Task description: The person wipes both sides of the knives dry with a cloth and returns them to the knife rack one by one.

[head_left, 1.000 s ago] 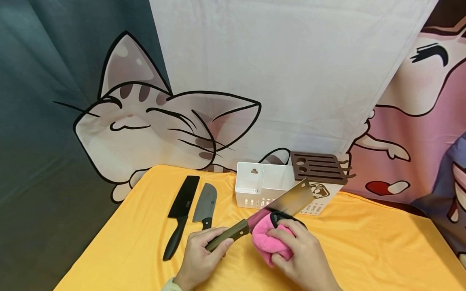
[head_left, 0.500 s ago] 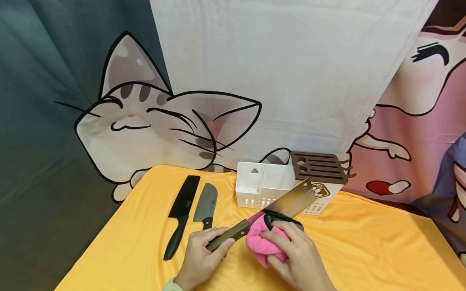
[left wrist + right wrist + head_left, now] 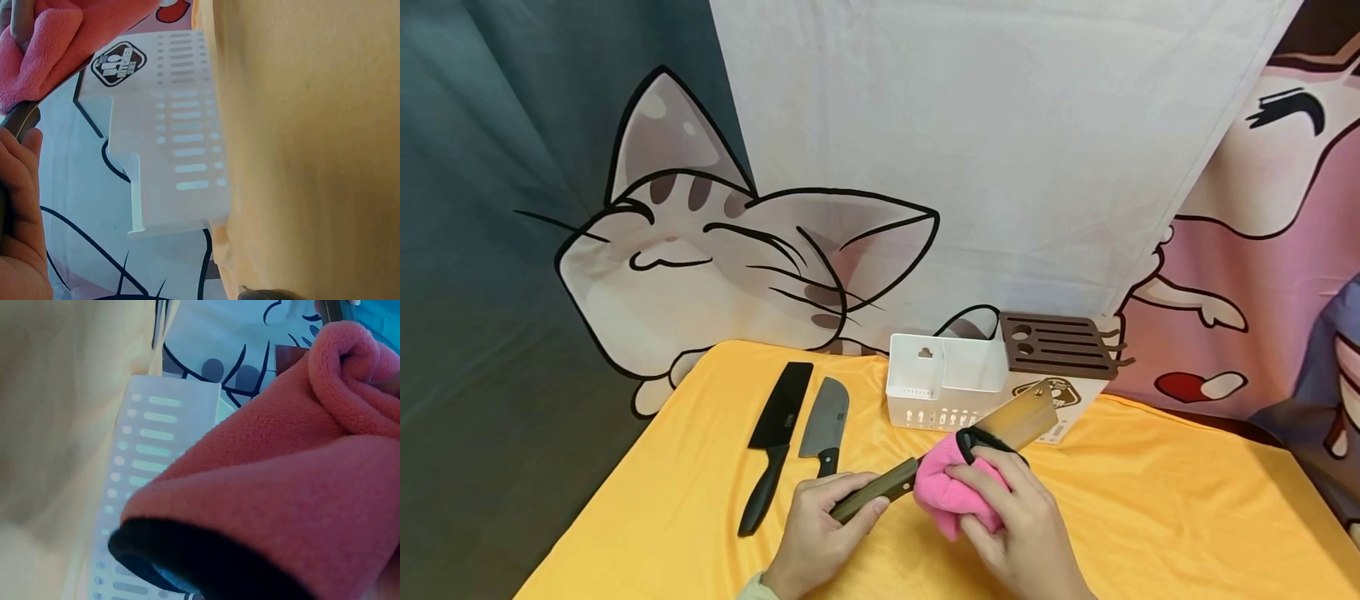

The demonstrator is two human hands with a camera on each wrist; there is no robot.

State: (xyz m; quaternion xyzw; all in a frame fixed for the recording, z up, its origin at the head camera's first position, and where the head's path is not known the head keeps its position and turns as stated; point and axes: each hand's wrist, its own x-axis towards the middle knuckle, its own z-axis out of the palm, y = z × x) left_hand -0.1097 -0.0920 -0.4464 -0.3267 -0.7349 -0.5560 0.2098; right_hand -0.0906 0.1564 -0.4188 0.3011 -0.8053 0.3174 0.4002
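Note:
My left hand (image 3: 823,525) grips the olive-brown handle of a cleaver (image 3: 1024,417), its blade slanting up to the right. My right hand (image 3: 1018,521) holds a bunched pink cloth (image 3: 951,492) with a dark edge against the blade near the handle, hiding much of the metal. In the right wrist view the folded cloth (image 3: 269,462) fills the right side. The left wrist view has the left hand's fingers (image 3: 19,187) curled round the handle, with the cloth (image 3: 56,44) just above. Left of the hands lie a black knife (image 3: 775,417) and a smaller grey-bladed knife (image 3: 826,417).
Behind the cleaver stands a white holder (image 3: 917,408) with punched walls and a brown slotted top (image 3: 1060,346) on its right part. A yellow cloth (image 3: 1187,508) covers the table. Printed curtains (image 3: 1000,150) hang right behind it.
The pink cloth slid slightly toward the handle, then back up the blade, covering more of it. The cleaver has dipped and shifted slightly right. The lying knives and the holder stay put.

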